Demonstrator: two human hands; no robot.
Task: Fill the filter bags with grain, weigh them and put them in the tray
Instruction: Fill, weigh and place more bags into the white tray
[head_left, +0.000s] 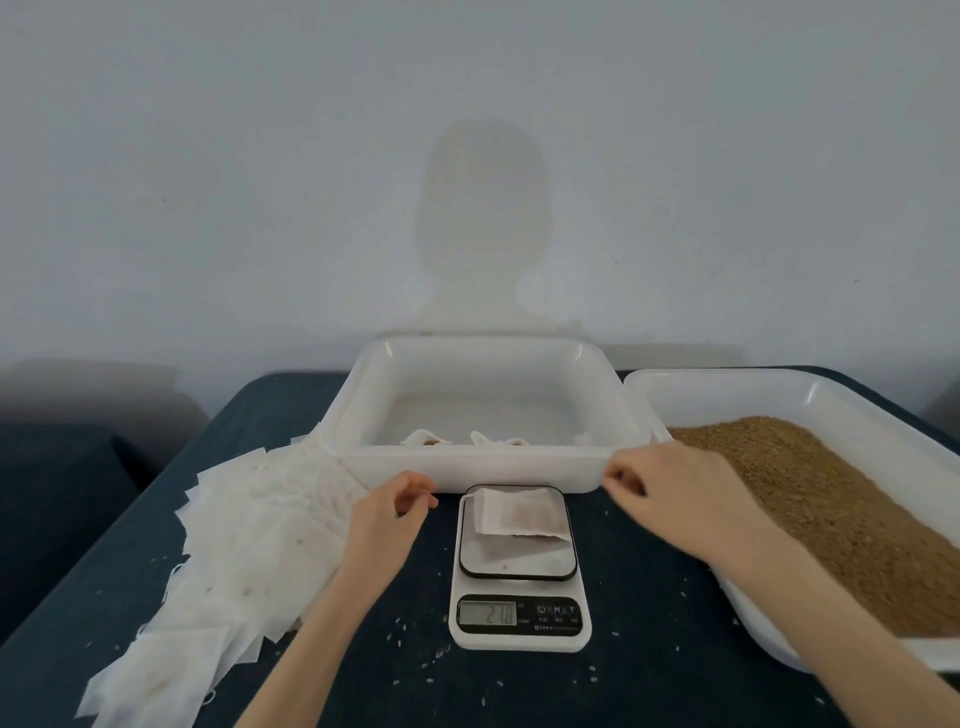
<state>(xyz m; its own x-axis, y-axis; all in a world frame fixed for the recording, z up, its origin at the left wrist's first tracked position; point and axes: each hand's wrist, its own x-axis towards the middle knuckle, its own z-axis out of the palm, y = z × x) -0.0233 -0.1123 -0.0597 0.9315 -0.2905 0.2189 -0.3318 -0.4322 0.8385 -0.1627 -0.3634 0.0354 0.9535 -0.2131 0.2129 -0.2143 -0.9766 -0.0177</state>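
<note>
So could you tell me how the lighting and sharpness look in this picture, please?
Head view: soft light from behind throws the person's shadow on the wall; the wide angle bows the grain tray; the scale display is too blurred to read surely.

Small packing workbench, prob. home or workshop: dark cloth table against bare wall. Scale between hands, white trays beyond, grain by right.

We see a dark blue counter carrying a heap of empty filter bags at left, a white tray at the back, a scale in the middle, a grain tray at right, and scattered loose grains.
</note>
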